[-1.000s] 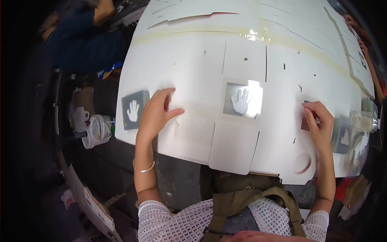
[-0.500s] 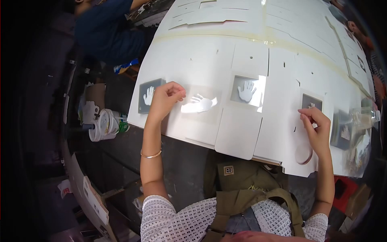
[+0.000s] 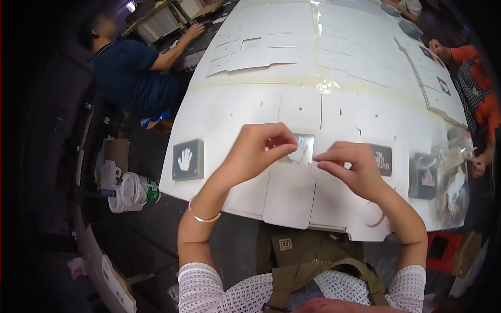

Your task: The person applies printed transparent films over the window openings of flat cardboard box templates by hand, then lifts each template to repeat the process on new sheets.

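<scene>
My left hand (image 3: 265, 152) is raised over the white board, thumb and fingertips pinched together. My right hand (image 3: 350, 166) faces it from the right, also in a pinch. What either holds, if anything, I cannot make out. Between and behind the fingertips lies a grey square with a pale hand shape (image 3: 303, 149), partly covered by my left fingers. A dark card with white lettering (image 3: 382, 159) sits just right of my right hand. Left of my left arm is a grey stack with a white handprint (image 3: 188, 160).
Another grey stack (image 3: 423, 176) stands at the right beside a clear plastic bag (image 3: 453, 194). White tubs (image 3: 130, 192) are below the board's left side. A person in dark blue (image 3: 133, 75) is at upper left; people's arms and hands show at the right edge.
Both hands have moved towards each other over the middle of the board. My left hand has left the left stack, and my right hand has uncovered the lettered card. The view has shifted.
</scene>
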The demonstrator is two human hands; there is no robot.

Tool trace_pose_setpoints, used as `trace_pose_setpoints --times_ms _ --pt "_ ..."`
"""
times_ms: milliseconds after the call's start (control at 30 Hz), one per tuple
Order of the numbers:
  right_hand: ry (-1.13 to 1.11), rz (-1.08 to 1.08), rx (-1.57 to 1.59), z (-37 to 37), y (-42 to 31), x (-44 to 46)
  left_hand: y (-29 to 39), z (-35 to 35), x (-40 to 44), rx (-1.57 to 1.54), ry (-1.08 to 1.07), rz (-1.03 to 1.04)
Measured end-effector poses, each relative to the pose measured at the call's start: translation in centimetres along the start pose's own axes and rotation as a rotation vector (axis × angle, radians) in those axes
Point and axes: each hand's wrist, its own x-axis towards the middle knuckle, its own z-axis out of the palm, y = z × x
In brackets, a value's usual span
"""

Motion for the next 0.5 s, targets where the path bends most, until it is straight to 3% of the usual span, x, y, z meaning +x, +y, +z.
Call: trace_pose_setpoints --times_ms 67,100,167,233,267,333,400,433,500 --pt "-0.020 0.277 0.052 -1.5 0.9 -0.3 -1.2 0.7 2.3 -0.086 -0.044 0.056" --pt "0.049 0.275 0.063 -2.0 1.9 -0.8 -1.9 0.5 3.8 -0.171 -0.065 0.051" --pt "0.191 0.495 0.263 -3.7 3.3 -1.6 -6.1 -0.6 8.2 -0.627 0.117 -0.061" --pt "0.384 0.629 0.269 -6.2 4.2 -2.6 -12.7 -2.6 12.8 -1.050 0.516 -0.312" --pt "0.433 0.646 0.227 -7.6 4.8 -3.4 -17.6 -4.3 15.5 -1.404 0.677 -0.457" --pt "0.487 0.670 0.181 -10.1 6.2 -5.4 -22.9 -6.8 18.5 -1.565 0.855 -0.495" --pt "0.614 0.776 0.231 -11.7 7.4 -7.5 -21.7 -7.2 20.4 -1.598 0.903 -0.480" --pt "0.622 0.793 0.231 -12.4 8.0 -8.6 -22.8 -7.0 21.5 -1.594 0.892 -0.498" --pt "0.709 0.796 0.376 -13.3 9.1 -10.2 -24.8 -6.7 23.9 -1.703 0.836 -0.331"
